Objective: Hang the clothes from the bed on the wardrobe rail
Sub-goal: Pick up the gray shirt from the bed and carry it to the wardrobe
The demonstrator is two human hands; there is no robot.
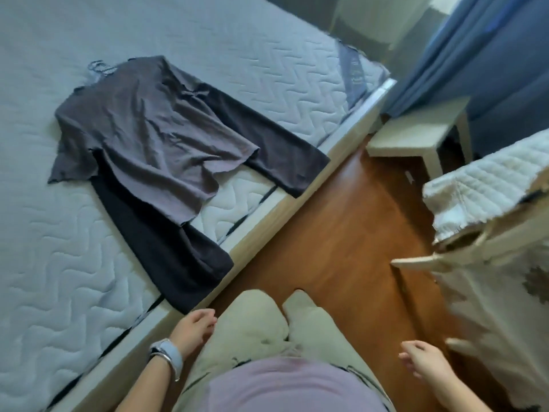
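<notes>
On the quilted grey bed, left side, two garments lie stacked: one grey-brown short-sleeved shirt over one black long-sleeved top, with a pale-blue wire hanger poking out the far end. Left hand and right hand hang near, fingers loosely curled, holding nothing.

one grey shirt, one black long-sleeved top, one bed, one side table, one wristwatch.
</notes>
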